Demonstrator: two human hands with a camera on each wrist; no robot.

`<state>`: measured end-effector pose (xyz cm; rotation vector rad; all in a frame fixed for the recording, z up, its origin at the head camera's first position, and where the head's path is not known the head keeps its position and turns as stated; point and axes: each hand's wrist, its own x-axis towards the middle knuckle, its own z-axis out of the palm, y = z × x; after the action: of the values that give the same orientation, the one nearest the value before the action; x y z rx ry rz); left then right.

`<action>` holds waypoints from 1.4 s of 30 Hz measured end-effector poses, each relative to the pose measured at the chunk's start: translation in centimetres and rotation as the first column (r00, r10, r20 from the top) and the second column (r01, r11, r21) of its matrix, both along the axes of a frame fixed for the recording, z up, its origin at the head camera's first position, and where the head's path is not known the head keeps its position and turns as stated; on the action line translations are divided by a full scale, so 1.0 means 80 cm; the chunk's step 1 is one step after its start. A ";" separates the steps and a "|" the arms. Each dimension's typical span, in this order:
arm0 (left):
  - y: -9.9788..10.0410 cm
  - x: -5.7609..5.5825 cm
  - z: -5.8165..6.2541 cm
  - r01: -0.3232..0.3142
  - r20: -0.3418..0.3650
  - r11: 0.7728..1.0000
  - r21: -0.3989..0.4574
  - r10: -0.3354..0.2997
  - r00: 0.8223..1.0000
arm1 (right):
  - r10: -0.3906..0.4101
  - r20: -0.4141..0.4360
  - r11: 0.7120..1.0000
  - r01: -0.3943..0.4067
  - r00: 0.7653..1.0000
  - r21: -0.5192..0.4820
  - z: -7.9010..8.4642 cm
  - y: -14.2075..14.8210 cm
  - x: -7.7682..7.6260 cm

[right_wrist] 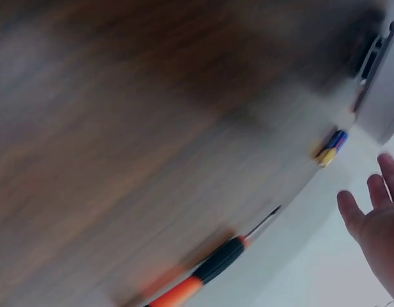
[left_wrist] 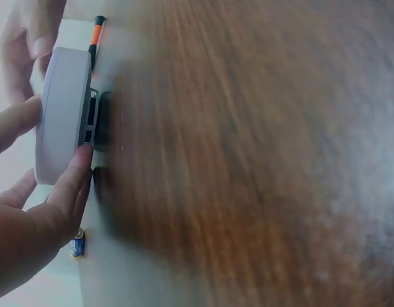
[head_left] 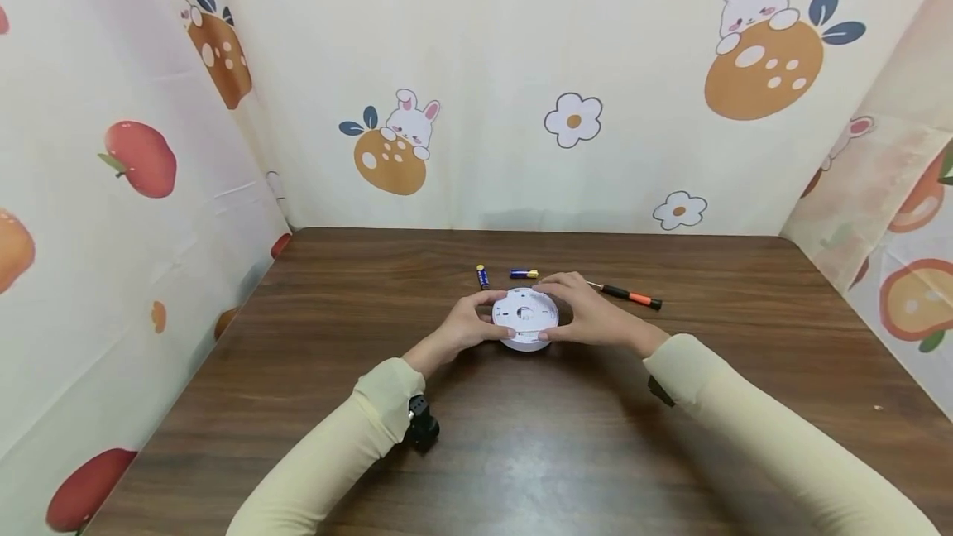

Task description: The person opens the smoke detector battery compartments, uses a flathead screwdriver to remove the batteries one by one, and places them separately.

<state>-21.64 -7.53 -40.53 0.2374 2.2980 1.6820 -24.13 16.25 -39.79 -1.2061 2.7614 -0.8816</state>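
Observation:
A round white smoke detector (head_left: 525,317), its slotted, marked face turned up, is between my two hands close over the brown table. My left hand (head_left: 471,323) grips its left side, thumb at the near rim and fingers behind. On the opposite side, my right hand (head_left: 588,313) holds the rim with thumb in front and fingers at the back. The left wrist view shows the detector (left_wrist: 64,115) edge-on, with a slotted piece with dark openings (left_wrist: 91,118) on the side facing the table. Some right-hand fingers (right_wrist: 377,188) spread loosely outward in the right wrist view.
Behind the detector lie two blue and yellow batteries, one (head_left: 482,276) by the left hand and one (head_left: 524,274) farther right. A black and orange screwdriver (head_left: 631,297) lies beyond the right hand. A patterned curtain (head_left: 484,64) hangs along the table's back edge.

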 end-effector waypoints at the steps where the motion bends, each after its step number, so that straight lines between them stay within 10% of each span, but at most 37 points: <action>1: -0.001 0.001 0.000 -0.007 -0.001 1.000 -0.001 0.007 1.000 | -0.003 0.013 1.000 0.003 1.000 0.002 -0.001 0.003 0.000; 34: 0.003 0.002 -0.002 -0.130 0.105 0.982 0.133 0.117 0.988 | -0.038 0.130 0.996 0.048 0.991 -0.079 -0.004 0.013 0.005; 38: 0.004 0.003 -0.002 -0.140 0.115 0.982 0.126 0.126 0.985 | -0.044 0.330 0.991 0.084 0.943 -0.108 0.000 0.012 0.003; 42: 0.005 0.004 -0.003 -0.157 0.133 0.979 0.127 0.140 0.981 | -0.020 0.583 0.960 0.179 0.812 -0.216 0.000 0.007 0.002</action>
<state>-21.29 -7.10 -40.81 -0.0122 2.1604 1.8742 -23.97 16.81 -39.80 -0.6464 2.2691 -1.3869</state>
